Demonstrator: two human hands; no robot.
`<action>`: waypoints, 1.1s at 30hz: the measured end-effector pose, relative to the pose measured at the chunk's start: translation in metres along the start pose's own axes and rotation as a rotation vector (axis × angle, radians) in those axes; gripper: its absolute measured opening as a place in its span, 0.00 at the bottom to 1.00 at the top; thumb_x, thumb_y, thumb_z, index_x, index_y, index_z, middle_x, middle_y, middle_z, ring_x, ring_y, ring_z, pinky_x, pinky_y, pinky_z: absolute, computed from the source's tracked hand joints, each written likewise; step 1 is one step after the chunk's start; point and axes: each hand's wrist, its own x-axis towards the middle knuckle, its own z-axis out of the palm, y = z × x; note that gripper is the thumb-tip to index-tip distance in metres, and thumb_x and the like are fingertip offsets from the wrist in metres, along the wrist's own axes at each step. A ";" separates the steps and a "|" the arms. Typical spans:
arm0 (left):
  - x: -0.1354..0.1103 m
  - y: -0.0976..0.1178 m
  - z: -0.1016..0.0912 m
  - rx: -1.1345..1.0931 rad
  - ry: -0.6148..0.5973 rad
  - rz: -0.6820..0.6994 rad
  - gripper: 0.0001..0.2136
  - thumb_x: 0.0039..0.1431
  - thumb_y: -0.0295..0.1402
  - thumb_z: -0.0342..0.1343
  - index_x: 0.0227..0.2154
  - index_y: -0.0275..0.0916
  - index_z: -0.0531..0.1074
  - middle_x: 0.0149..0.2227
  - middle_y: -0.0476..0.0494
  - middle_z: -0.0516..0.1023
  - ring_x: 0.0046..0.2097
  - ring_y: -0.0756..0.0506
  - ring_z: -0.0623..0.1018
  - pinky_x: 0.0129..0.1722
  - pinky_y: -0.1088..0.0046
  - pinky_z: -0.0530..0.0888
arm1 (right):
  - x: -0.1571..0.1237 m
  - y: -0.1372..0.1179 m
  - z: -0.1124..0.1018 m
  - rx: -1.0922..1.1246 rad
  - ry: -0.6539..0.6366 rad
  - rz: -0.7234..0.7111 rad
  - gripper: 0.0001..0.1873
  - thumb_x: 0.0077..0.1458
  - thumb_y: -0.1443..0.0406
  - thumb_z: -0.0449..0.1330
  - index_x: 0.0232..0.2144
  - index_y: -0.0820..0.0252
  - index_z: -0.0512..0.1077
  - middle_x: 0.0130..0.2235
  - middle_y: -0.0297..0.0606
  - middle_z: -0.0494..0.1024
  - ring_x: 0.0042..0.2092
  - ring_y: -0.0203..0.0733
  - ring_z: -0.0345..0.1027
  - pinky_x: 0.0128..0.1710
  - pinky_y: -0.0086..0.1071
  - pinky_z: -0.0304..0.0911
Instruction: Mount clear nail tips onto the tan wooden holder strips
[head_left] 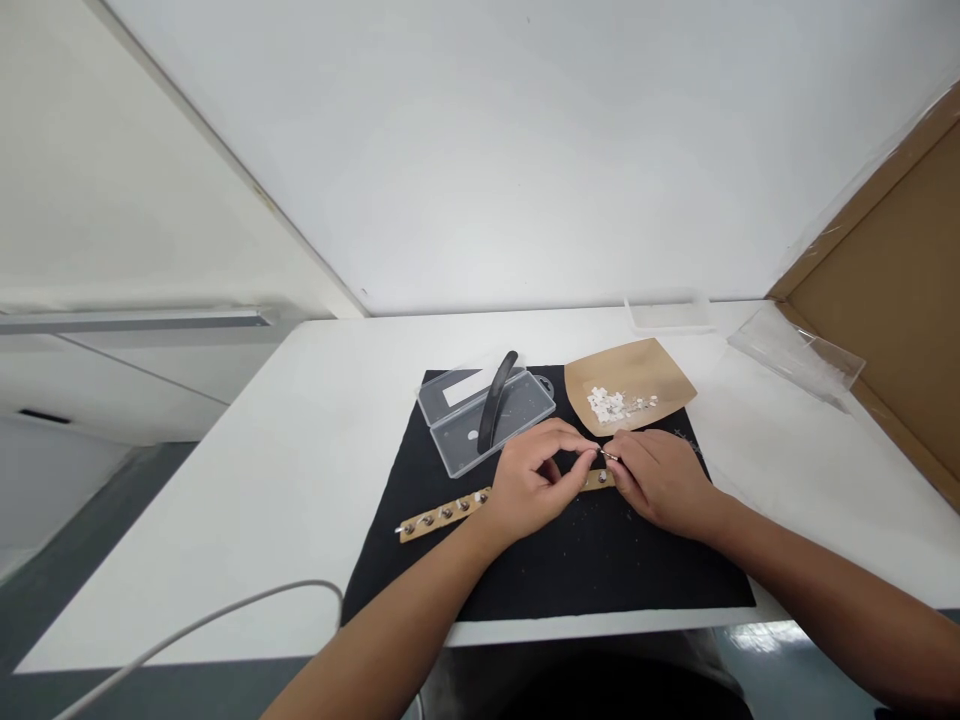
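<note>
"Metal piece (609,456), where is it, please?"

"It is between the two hands, a little toward two o'clock from the middle of the black mat (600,560). It is too small for me to name exactly."

"And the fingers?"

"The left hand (540,475) pinches one end narrowly with thumb and forefinger. The right hand (664,480) holds the other end, also narrowly."

"What lies under them?"

"A brown strip (437,518) with round metal bits, running from nine o'clock toward two. The left hand hides its middle."

"And around?"

"At eleven o'clock, an open clear case (454,452), with a black curved bar (491,405) across it. At one o'clock, brown paper (637,362) carries small white bits (606,404)."
</note>
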 end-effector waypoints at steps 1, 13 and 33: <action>0.000 0.000 0.000 -0.017 -0.003 -0.035 0.05 0.65 0.29 0.64 0.39 0.35 0.84 0.35 0.40 0.82 0.27 0.53 0.77 0.18 0.86 0.70 | 0.000 0.000 0.000 -0.005 0.001 -0.003 0.18 0.77 0.64 0.46 0.37 0.59 0.72 0.31 0.37 0.77 0.30 0.41 0.66 0.33 0.36 0.54; 0.000 0.002 -0.001 -0.144 -0.037 -0.227 0.02 0.58 0.26 0.65 0.31 0.34 0.81 0.32 0.42 0.81 0.26 0.53 0.76 0.17 0.86 0.71 | 0.002 -0.004 -0.004 -0.035 0.011 -0.086 0.14 0.76 0.66 0.49 0.37 0.59 0.71 0.30 0.35 0.75 0.30 0.40 0.63 0.33 0.36 0.52; -0.008 -0.007 0.002 -0.596 -0.156 -0.439 0.16 0.58 0.40 0.71 0.27 0.34 0.74 0.34 0.41 0.79 0.27 0.51 0.77 0.12 0.83 0.73 | -0.004 -0.004 -0.003 0.202 -0.107 0.014 0.15 0.77 0.64 0.47 0.42 0.58 0.72 0.33 0.35 0.77 0.31 0.40 0.64 0.35 0.36 0.53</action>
